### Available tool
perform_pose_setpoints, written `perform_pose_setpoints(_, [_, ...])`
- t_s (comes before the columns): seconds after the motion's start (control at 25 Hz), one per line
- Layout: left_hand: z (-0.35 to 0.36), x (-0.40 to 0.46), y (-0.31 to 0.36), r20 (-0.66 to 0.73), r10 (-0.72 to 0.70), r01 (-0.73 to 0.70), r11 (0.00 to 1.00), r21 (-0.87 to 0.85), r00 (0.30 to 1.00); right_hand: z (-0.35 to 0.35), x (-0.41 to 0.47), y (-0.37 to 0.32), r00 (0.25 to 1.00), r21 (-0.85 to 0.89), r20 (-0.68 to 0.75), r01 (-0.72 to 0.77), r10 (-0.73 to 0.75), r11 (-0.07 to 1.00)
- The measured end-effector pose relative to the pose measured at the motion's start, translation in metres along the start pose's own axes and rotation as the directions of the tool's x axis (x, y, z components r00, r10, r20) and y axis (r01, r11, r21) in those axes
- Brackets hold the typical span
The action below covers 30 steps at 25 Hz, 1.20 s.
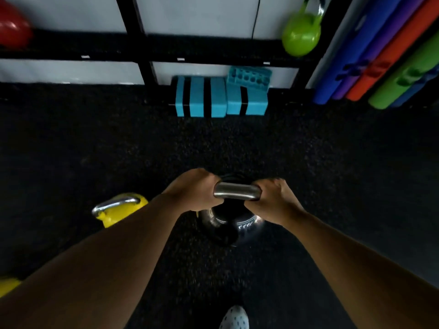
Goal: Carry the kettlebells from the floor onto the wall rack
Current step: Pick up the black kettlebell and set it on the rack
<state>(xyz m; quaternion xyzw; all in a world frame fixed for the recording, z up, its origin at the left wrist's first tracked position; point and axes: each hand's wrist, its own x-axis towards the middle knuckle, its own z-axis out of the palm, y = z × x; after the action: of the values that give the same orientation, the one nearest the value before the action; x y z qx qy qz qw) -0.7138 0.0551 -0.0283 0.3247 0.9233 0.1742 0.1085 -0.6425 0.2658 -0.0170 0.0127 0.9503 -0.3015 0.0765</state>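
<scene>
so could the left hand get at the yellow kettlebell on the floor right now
Probably not as things stand. The left hand is closed on the steel handle of the black kettlebell, sharing the grip with the right hand. The yellow kettlebell sits close beside the left forearm, unobstructed once that hand lets go.

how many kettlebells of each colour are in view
black kettlebell, held by left hand and right hand: 1
yellow kettlebell, plus a yellow shape at the left edge, probably another: 2
green kettlebell: 1
red kettlebell: 1
total: 5
</scene>
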Motion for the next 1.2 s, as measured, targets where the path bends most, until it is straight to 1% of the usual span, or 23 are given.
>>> perform_pose_setpoints(0.2, [-0.082, 0.111, -0.081, -0.1, -0.053, 0.052, 0.999, -0.015, 0.994, -0.05, 0.16, -0.037, 0.993, -0.054, -0.047, 0.106, -0.109, 0.993])
perform_pose_setpoints(0.36, [-0.146, 0.198, -0.153, -0.171, 0.007, -0.002, 1.0, 0.03, 0.985, -0.079, 0.289, -0.069, 0.97, -0.109, -0.078, 0.222, -0.231, 0.969])
perform_pose_setpoints(0.48, [-0.188, 0.263, -0.209, -0.234, 0.039, -0.023, 0.997, 0.072, 0.971, -0.095, 0.385, -0.09, 0.953, -0.077, -0.112, 0.272, -0.28, 0.959])
perform_pose_setpoints(0.56, [-0.213, 0.303, -0.244, -0.281, 0.036, -0.01, 0.996, 0.09, 0.959, -0.103, 0.445, -0.102, 0.937, -0.045, -0.145, 0.316, -0.319, 0.948])
perform_pose_setpoints(0.64, [-0.23, 0.34, -0.276, -0.354, 0.053, -0.013, 0.993, 0.115, 0.934, -0.106, 0.502, -0.108, 0.917, -0.03, -0.165, 0.362, -0.362, 0.932])
perform_pose_setpoints(0.76, [-0.247, 0.394, -0.317, -0.431, 0.041, 0.009, 0.994, 0.113, 0.901, -0.112, 0.58, -0.111, 0.922, -0.049, -0.174, 0.344, -0.347, 0.938])
perform_pose_setpoints(0.88, [-0.262, 0.452, -0.359, -0.442, -0.052, 0.122, 0.984, 0.132, 0.896, -0.113, 0.664, -0.106, 0.915, -0.043, -0.187, 0.356, -0.357, 0.934])
perform_pose_setpoints(1.0, [-0.277, 0.507, -0.393, -0.424, -0.122, 0.193, 0.973, 0.126, 0.897, -0.121, 0.736, -0.104, 0.913, -0.009, -0.176, 0.372, -0.368, 0.928])
perform_pose_setpoints(1.12, [-0.289, 0.556, -0.424, -0.446, -0.123, 0.209, 0.966, 0.151, 0.887, -0.13, 0.797, -0.102, 0.924, -0.036, -0.136, 0.356, -0.358, 0.934])
perform_pose_setpoints(1.2, [-0.298, 0.591, -0.446, -0.463, -0.093, 0.189, 0.968, 0.165, 0.881, -0.134, 0.836, -0.102, 0.918, -0.06, -0.151, 0.362, -0.367, 0.93])
